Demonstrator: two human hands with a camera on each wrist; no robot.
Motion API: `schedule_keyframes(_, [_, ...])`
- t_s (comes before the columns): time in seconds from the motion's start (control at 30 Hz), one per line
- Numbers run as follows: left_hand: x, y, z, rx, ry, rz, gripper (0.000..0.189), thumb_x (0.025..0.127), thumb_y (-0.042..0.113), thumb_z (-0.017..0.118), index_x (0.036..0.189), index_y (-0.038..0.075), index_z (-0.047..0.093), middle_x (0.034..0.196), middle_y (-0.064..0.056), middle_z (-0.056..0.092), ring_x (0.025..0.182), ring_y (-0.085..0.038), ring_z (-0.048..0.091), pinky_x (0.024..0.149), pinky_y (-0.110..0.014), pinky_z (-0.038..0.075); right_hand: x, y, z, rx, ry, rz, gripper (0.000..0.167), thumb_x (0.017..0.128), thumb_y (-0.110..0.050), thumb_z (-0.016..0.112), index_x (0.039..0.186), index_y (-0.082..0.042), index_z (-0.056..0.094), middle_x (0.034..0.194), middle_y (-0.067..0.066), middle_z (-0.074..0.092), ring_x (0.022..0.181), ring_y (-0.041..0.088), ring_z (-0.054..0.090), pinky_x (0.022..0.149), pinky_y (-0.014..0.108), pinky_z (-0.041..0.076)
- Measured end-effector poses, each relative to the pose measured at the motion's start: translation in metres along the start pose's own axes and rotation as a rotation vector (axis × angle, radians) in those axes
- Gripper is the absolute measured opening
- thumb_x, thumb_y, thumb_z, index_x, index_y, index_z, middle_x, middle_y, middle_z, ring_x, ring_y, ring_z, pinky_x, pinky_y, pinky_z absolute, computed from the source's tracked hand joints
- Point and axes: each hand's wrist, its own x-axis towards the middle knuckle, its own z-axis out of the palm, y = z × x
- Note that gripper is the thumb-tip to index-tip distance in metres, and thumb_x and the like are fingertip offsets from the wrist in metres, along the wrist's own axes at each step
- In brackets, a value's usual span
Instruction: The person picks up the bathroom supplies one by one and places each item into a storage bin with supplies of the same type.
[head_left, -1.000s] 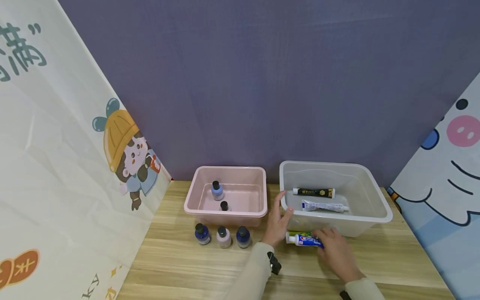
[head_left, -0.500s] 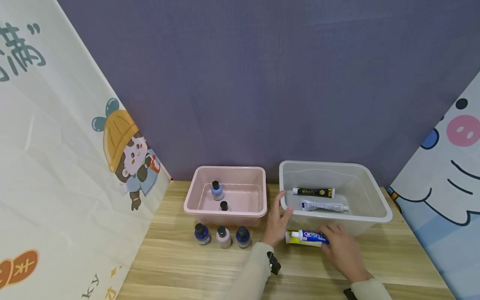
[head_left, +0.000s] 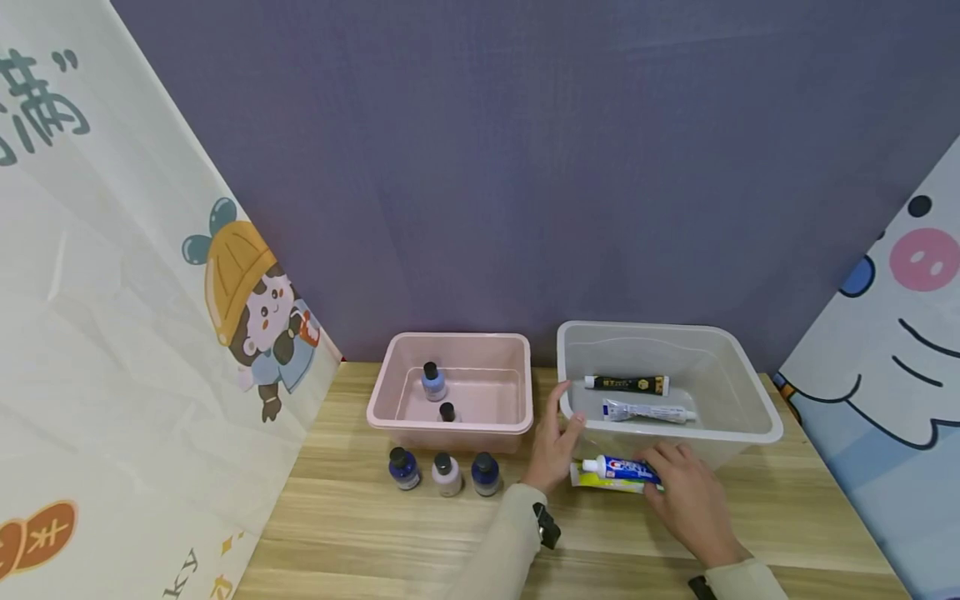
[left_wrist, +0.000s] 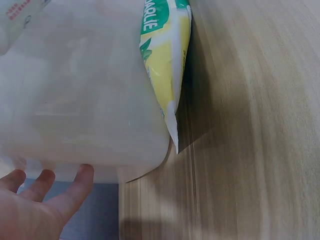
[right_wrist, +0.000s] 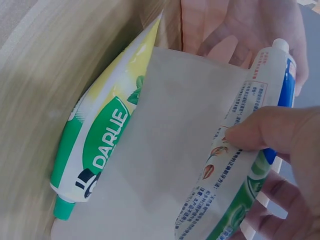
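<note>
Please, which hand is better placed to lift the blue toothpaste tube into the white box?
Probably the right hand: it grips the blue toothpaste tube in front of the white box. The left hand, at the box's left corner, holds no tube.

Beyond the left hand (head_left: 551, 454) and the right hand (head_left: 682, 492), I see a plain purple-grey wall (head_left: 525, 167) rising out of view. Well off to the left of both hands stands a creased white panel (head_left: 97, 333), printed with grey-green characters (head_left: 52, 112) and a cartoon child (head_left: 270, 312) in a yellow hat. Out past the right hand, a second panel (head_left: 832, 442) shows a pink-snouted white animal (head_left: 896, 333). Pale, streaky wood grain covers the tabletop (head_left: 360, 550) beneath both hands, softly lit.
</note>
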Motion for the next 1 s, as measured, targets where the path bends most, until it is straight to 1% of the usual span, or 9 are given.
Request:
schedule_keyframes(0.13, [0.000, -0.001, 0.000, -0.005, 0.003, 0.001, 0.055, 0.106, 0.046, 0.048, 0.154, 0.055, 0.022, 0.140, 0.000, 0.058, 0.071, -0.006, 0.049, 0.081, -0.032, 0.050, 0.000, -0.002, -0.003, 0.004, 0.006, -0.001, 0.043, 0.060, -0.004, 0.085, 0.100, -0.017, 0.074, 0.100, 0.000, 0.070, 0.089, 0.026, 0.061, 0.068, 0.045, 0.052])
schedule_keyframes(0.23, [0.000, -0.002, 0.001, -0.004, 0.002, -0.001, 0.056, 0.107, 0.043, 0.049, 0.154, 0.056, 0.022, 0.111, -0.002, 0.065, 0.063, -0.005, 0.045, 0.073, -0.029, 0.049, 0.002, -0.004, -0.007, 0.009, 0.008, -0.001, 0.044, 0.060, -0.003, 0.086, 0.100, -0.017, 0.074, 0.101, 0.002, 0.071, 0.091, 0.027, 0.061, 0.071, 0.047, 0.053])
schedule_keyframes(0.33, [0.001, -0.002, 0.001, -0.008, 0.000, -0.001, 0.056, 0.107, 0.040, 0.050, 0.153, 0.056, 0.022, 0.075, -0.001, 0.054, 0.054, -0.005, 0.040, 0.059, -0.025, 0.045, 0.005, -0.005, -0.011, 0.010, 0.013, -0.006, 0.046, 0.059, -0.003, 0.088, 0.101, -0.015, 0.074, 0.103, 0.004, 0.071, 0.094, 0.029, 0.062, 0.074, 0.049, 0.054])
schedule_keyframes(0.37, [0.001, -0.002, 0.001, -0.010, -0.002, -0.001, 0.057, 0.107, 0.040, 0.050, 0.153, 0.057, 0.022, 0.067, 0.000, 0.046, 0.050, -0.006, 0.038, 0.055, -0.025, 0.043, 0.006, -0.005, -0.012, 0.008, 0.015, -0.011, 0.046, 0.059, -0.003, 0.088, 0.102, -0.015, 0.074, 0.103, 0.005, 0.071, 0.094, 0.029, 0.062, 0.075, 0.049, 0.054])
schedule_keyframes(0.4, [0.001, -0.001, 0.001, -0.015, -0.003, 0.000, 0.057, 0.107, 0.040, 0.050, 0.153, 0.056, 0.022, 0.063, 0.001, 0.044, 0.049, -0.005, 0.038, 0.052, -0.024, 0.041, 0.006, -0.005, -0.014, 0.007, 0.019, -0.013, 0.046, 0.060, -0.003, 0.088, 0.102, -0.015, 0.074, 0.103, 0.005, 0.071, 0.094, 0.029, 0.062, 0.075, 0.049, 0.054])
schedule_keyframes(0.53, [0.001, -0.001, 0.001, -0.025, -0.007, 0.000, 0.056, 0.107, 0.041, 0.050, 0.154, 0.056, 0.023, 0.059, 0.005, 0.042, 0.049, -0.004, 0.039, 0.050, -0.023, 0.040, 0.010, -0.007, -0.019, 0.007, 0.028, -0.028, 0.046, 0.060, -0.004, 0.089, 0.102, -0.016, 0.075, 0.099, 0.002, 0.070, 0.088, 0.025, 0.060, 0.071, 0.044, 0.052])
schedule_keyframes(0.67, [0.001, -0.001, 0.001, -0.029, -0.009, -0.002, 0.056, 0.107, 0.041, 0.050, 0.153, 0.056, 0.023, 0.060, 0.005, 0.041, 0.049, -0.005, 0.039, 0.049, -0.023, 0.040, 0.014, -0.008, -0.024, 0.007, 0.030, -0.033, 0.047, 0.061, -0.003, 0.089, 0.104, -0.015, 0.076, 0.098, 0.001, 0.068, 0.085, 0.022, 0.057, 0.069, 0.041, 0.050])
schedule_keyframes(0.9, [0.002, -0.002, 0.001, -0.028, -0.008, -0.001, 0.055, 0.106, 0.046, 0.049, 0.153, 0.056, 0.022, 0.062, 0.005, 0.042, 0.051, -0.004, 0.039, 0.049, -0.022, 0.038, 0.022, -0.008, -0.032, 0.018, 0.038, -0.033, 0.050, 0.059, -0.003, 0.089, 0.106, -0.013, 0.076, 0.101, 0.005, 0.071, 0.090, 0.027, 0.060, 0.075, 0.046, 0.052])
schedule_keyframes(1.0, [0.001, -0.002, 0.002, -0.028, 0.004, 0.005, 0.055, 0.106, 0.045, 0.050, 0.154, 0.053, 0.025, 0.068, 0.004, 0.046, 0.053, -0.004, 0.040, 0.051, -0.022, 0.039, 0.025, -0.007, -0.034, 0.018, 0.047, -0.039, 0.049, 0.060, -0.003, 0.089, 0.105, -0.013, 0.075, 0.102, 0.006, 0.071, 0.092, 0.029, 0.061, 0.077, 0.048, 0.052])
